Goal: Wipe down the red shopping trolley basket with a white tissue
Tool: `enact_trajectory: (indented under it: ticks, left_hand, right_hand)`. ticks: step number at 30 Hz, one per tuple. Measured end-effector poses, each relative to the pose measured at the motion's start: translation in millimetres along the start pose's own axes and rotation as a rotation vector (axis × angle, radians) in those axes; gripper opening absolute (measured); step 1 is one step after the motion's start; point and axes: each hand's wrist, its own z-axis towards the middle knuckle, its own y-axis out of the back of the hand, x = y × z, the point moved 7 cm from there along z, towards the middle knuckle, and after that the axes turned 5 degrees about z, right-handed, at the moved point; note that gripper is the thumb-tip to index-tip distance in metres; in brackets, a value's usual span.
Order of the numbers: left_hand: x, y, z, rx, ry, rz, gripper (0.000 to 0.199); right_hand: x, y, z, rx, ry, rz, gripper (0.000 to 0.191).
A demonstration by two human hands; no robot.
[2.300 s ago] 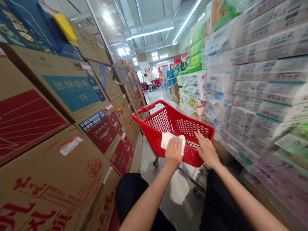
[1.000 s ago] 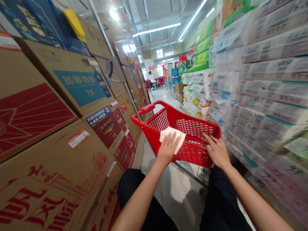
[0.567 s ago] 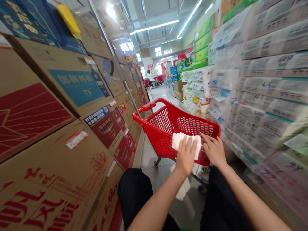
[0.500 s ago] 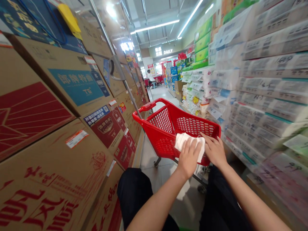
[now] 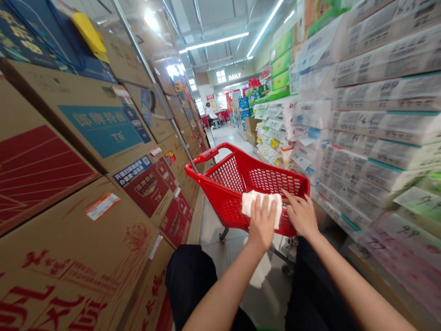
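Note:
A red shopping cart (image 5: 220, 191) with perforated sides stands in front of me, between my knees and the aisle. My left hand (image 5: 262, 223) presses a folded white cloth (image 5: 247, 204) against the cart's near side, its fingers lying over the cloth. Just right of the cloth, my right hand (image 5: 303, 215) rests on the cart's near right side with its fingers apart; no object shows in it. A metal pole with a grey hook (image 5: 160, 103) rises from near the cart's handle at the left.
Stacked cardboard cartons (image 5: 103, 128) line the left side. Wrapped paper packs (image 5: 379, 124) are piled high on the right. Far down the aisle, a person in a white top (image 5: 209, 111) is near a stool.
The whole view has shifted slightly, so the cart and shelves appear a little further left. Both hands remain at the cart's near side, the left one still on the cloth.

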Motion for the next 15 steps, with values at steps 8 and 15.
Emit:
enact_trajectory:
  ticks: [8, 15]
  left_hand:
    - [32.4, 2.6, -0.1, 0.000, -0.173, -0.039, 0.063]
    - [47.1, -11.1, 1.1, 0.017, 0.134, 0.029, 0.057]
  right_hand:
    - [-8.1, 2.8, -2.6, 0.051, -0.019, -0.008, 0.057]
    - [4.3, -0.2, -0.4, 0.035, -0.036, -0.001, 0.055]
